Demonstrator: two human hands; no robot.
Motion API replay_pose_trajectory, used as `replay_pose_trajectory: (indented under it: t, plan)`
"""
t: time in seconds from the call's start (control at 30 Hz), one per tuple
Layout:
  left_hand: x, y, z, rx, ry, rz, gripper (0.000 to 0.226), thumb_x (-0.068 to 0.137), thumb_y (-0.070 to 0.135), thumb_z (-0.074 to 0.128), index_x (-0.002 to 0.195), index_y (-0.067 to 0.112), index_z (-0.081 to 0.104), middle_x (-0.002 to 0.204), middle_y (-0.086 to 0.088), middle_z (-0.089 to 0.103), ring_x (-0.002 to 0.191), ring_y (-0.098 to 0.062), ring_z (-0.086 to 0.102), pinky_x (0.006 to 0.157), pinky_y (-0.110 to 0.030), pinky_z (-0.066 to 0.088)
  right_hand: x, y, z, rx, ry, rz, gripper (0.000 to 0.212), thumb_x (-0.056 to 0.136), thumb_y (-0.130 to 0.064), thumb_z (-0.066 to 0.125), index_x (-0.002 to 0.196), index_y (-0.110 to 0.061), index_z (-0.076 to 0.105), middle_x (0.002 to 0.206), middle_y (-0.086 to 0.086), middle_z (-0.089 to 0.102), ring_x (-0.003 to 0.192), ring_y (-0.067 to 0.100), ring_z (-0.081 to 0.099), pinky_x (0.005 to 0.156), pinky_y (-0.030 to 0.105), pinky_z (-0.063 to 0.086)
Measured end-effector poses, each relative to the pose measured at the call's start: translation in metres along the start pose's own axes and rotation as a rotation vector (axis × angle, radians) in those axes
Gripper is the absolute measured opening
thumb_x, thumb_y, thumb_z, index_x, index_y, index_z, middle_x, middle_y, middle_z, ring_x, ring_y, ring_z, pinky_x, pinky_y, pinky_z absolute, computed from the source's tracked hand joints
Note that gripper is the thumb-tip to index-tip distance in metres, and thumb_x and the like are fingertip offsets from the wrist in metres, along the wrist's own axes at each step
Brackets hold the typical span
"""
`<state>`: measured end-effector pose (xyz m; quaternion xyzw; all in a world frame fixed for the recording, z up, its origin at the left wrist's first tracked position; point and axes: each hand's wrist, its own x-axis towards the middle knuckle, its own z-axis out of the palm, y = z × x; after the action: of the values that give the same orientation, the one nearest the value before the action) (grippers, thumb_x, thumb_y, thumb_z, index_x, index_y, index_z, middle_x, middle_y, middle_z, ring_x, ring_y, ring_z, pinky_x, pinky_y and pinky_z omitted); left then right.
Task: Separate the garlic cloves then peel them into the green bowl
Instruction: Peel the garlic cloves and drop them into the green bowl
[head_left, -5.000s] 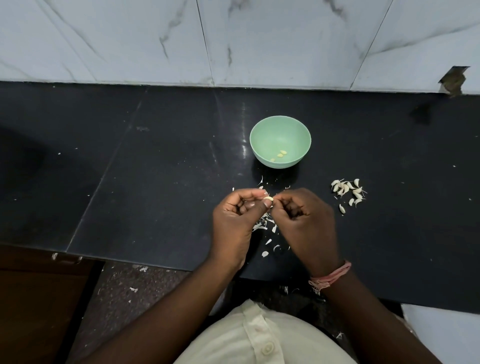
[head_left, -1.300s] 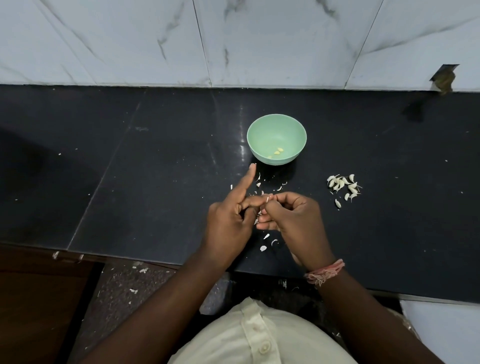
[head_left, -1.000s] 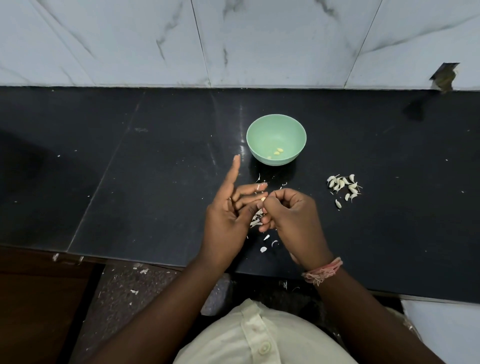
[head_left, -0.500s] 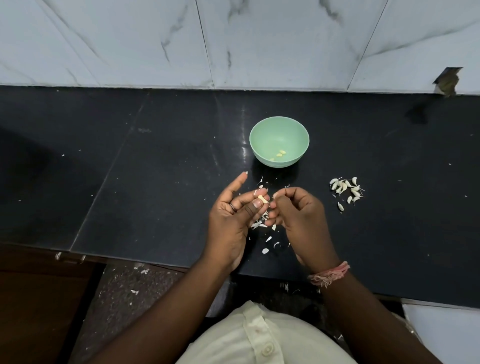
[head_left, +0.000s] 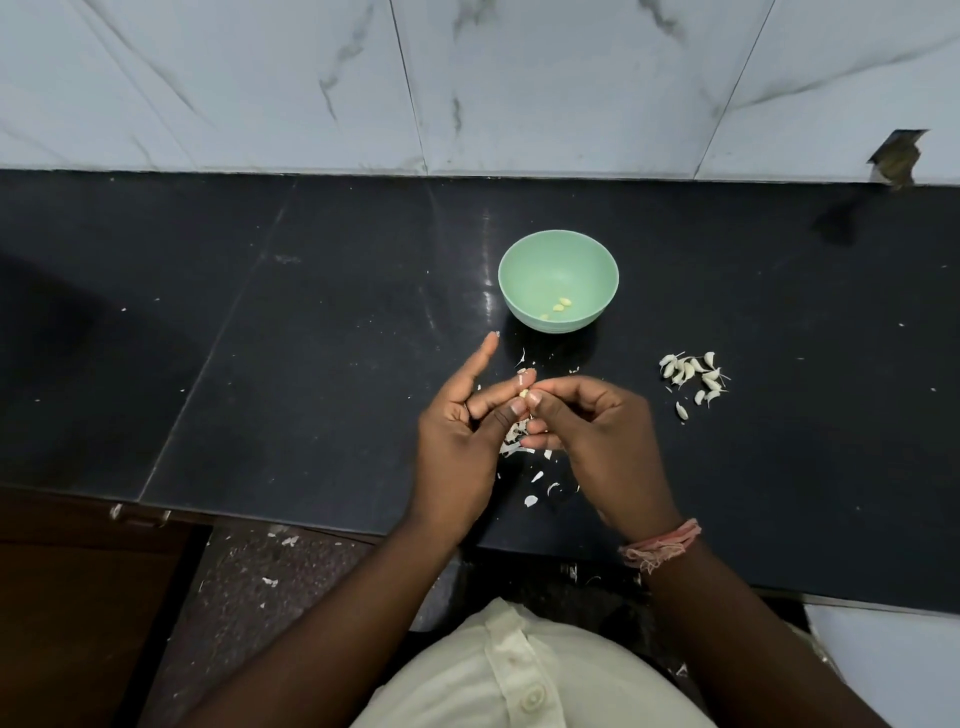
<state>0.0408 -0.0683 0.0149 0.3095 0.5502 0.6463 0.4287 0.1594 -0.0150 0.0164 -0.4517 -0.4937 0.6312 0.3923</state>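
A small garlic clove (head_left: 523, 393) is pinched between the fingertips of my left hand (head_left: 462, 436) and my right hand (head_left: 597, 441), just above the black counter. The left index finger sticks out straight toward the green bowl (head_left: 524, 270), which stands a short way beyond the hands and holds three peeled cloves (head_left: 557, 308). A pile of several unpeeled cloves (head_left: 693, 379) lies on the counter to the right of my right hand. White garlic skins (head_left: 535, 475) are scattered under and in front of the hands.
The black stone counter (head_left: 260, 338) runs left to right, with a marble-tiled wall (head_left: 311, 83) behind it. Its front edge lies just below my wrists. A brown cabinet (head_left: 67, 597) sits at the lower left.
Both hands have stayed together over the skins, working the clove. My left index finger, raised about a second ago, still points out; the camera view shifted slightly.
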Motion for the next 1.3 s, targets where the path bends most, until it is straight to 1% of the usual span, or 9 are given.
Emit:
replay_pose_trajectory:
  t: [0.07,0.2,0.3,0.43,0.53,0.83,1.1,1.23,1.3]
  plan:
    - [-0.001,0.0,-0.001,0.095,-0.039,0.046,0.069,0.095,-0.002,0.065,0.154,0.024,0.04,0.114,-0.003,0.076,0.119,-0.016,0.067,0.107,-0.029,0.045,0.001,0.0,0.0,0.037,-0.014,0.02,0.007,0.091,-0.001,0.073,0.098,-0.001,0.075,0.079,0.014,0.076,0.069,0.022,0.072,0.07,0.039,0.065]
    - [-0.004,0.005,-0.001,0.166,-0.03,0.074,0.074,0.095,-0.001,0.066,0.154,0.03,0.036,0.12,-0.004,0.074,0.121,-0.009,0.065,0.098,-0.015,0.048,0.003,0.0,0.001,0.056,-0.033,0.033,0.004,0.091,0.0,0.072,0.095,0.001,0.073,0.081,0.015,0.074,0.07,0.019,0.068,0.067,0.038,0.064]
    - [-0.002,0.006,-0.002,0.158,-0.041,0.072,0.078,0.093,-0.002,0.068,0.152,0.037,0.035,0.121,-0.003,0.073,0.117,-0.013,0.068,0.097,-0.025,0.054,0.005,0.002,0.001,0.097,-0.047,0.047,0.007,0.091,0.003,0.07,0.098,0.001,0.07,0.083,0.014,0.072,0.069,0.017,0.068,0.067,0.037,0.064]
    - [0.003,0.0,-0.004,0.12,-0.026,0.05,0.081,0.091,-0.008,0.068,0.155,0.03,0.037,0.108,-0.007,0.071,0.101,-0.022,0.074,0.084,-0.032,0.06,0.007,0.005,0.001,0.098,-0.001,0.039,0.01,0.091,0.005,0.07,0.101,0.002,0.073,0.081,0.016,0.073,0.07,0.019,0.07,0.069,0.035,0.063]
    - [0.005,-0.003,-0.003,0.065,0.01,0.006,0.075,0.088,-0.011,0.07,0.151,0.022,0.044,0.1,-0.011,0.073,0.092,-0.019,0.074,0.08,-0.029,0.06,0.008,0.007,0.001,0.06,0.009,0.033,0.008,0.093,0.004,0.068,0.094,-0.001,0.074,0.076,0.013,0.074,0.069,0.019,0.068,0.071,0.038,0.064]
    - [0.002,-0.002,0.001,-0.025,0.049,-0.058,0.054,0.089,-0.007,0.069,0.138,0.012,0.058,0.099,-0.013,0.077,0.086,-0.023,0.075,0.079,-0.031,0.061,0.01,0.009,0.006,0.032,0.019,0.072,0.013,0.099,0.002,0.058,0.095,0.008,0.07,0.069,0.009,0.069,0.057,0.016,0.063,0.059,0.027,0.059]
    - [0.003,-0.009,0.002,-0.178,0.125,-0.151,0.047,0.088,-0.009,0.07,0.131,0.01,0.065,0.094,-0.009,0.074,0.081,-0.019,0.073,0.075,-0.029,0.06,0.005,0.005,0.008,-0.181,0.004,0.017,0.017,0.103,-0.011,0.057,0.097,-0.002,0.07,0.073,0.016,0.071,0.051,0.012,0.057,0.054,0.025,0.05]
    - [0.003,-0.01,0.0,-0.24,0.117,-0.185,0.036,0.088,-0.01,0.068,0.118,0.009,0.073,0.094,-0.009,0.074,0.086,-0.02,0.072,0.08,-0.028,0.06,0.003,-0.001,0.007,-0.216,-0.007,0.01,0.018,0.103,-0.01,0.055,0.1,-0.002,0.071,0.066,-0.005,0.067,0.053,0.002,0.059,0.053,0.015,0.047]
    - [0.003,-0.01,0.0,-0.255,0.098,-0.186,0.03,0.088,-0.01,0.067,0.113,0.006,0.074,0.098,-0.01,0.076,0.089,-0.021,0.073,0.08,-0.026,0.06,0.002,-0.004,0.005,-0.257,-0.018,-0.008,0.019,0.103,-0.008,0.053,0.099,-0.005,0.072,0.066,-0.009,0.066,0.055,0.002,0.061,0.055,0.014,0.047]
